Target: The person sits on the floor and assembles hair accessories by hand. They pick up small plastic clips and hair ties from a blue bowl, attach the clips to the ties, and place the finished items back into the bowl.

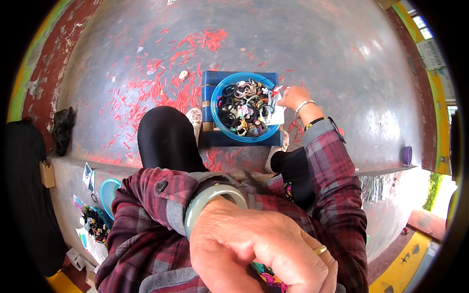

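Observation:
My left hand is close to the camera at the bottom, fingers curled in with nothing visible between them. It wears a pale green bangle at the wrist and a gold ring. My right hand reaches forward to the right rim of a blue bowl. There it pinches a small white card that lies over the rim. The bowl is heaped with several hair ties and bands and stands on a blue box between my feet.
Red paper scraps litter the grey floor beyond my black-clad knees. On the ledge at my left are a light-blue bowl, a pile of bands and a black bag. A purple cup stands at the right.

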Motion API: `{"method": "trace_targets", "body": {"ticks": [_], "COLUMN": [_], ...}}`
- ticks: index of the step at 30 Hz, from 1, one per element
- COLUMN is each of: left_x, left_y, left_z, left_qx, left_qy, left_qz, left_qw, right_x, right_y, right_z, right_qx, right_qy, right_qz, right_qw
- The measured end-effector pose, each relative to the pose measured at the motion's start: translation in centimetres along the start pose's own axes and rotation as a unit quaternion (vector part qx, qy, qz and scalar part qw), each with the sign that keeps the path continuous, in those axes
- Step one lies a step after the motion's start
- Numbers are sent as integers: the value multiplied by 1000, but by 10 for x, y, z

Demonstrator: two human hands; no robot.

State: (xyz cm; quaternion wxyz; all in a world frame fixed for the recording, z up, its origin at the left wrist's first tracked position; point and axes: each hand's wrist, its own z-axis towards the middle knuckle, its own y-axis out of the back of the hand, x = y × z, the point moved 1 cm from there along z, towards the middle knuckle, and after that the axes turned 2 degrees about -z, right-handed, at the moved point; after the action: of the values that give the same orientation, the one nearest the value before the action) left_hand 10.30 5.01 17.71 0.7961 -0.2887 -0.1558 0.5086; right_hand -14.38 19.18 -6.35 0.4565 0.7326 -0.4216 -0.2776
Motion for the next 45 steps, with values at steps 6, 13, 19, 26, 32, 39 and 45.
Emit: {"method": "trace_targets", "body": {"ticks": [6,13,19,26,32,39,45], "left_x": [27,22,-26,-102,-96,-96,-99], "left_y": [-5,1,23,129,152,156,157], "left_z": [11,9,9,-52,-53,-61,-68], "left_qx": [-22,-24,-51,-467,-606,-552,-585], "left_qy": [-109,-56,69,16,67,146,114], "left_qz": [-83,-48,207,554,509,510,508], "left_qw": [990,997,974,689,607,644,622], "right_x": [-13,-14,-22,-13,15,30,45], "right_y": [9,13,18,66,84,84,85], "right_z": [-2,-11,-13,-50,-70,-69,-72], "right_qx": [-49,-32,24,-106,-49,-10,40], "right_qy": [-74,-174,-141,-12,122,165,169], "right_qz": [169,330,369,542,657,675,688], "right_qw": [982,927,918,833,742,719,705]}}
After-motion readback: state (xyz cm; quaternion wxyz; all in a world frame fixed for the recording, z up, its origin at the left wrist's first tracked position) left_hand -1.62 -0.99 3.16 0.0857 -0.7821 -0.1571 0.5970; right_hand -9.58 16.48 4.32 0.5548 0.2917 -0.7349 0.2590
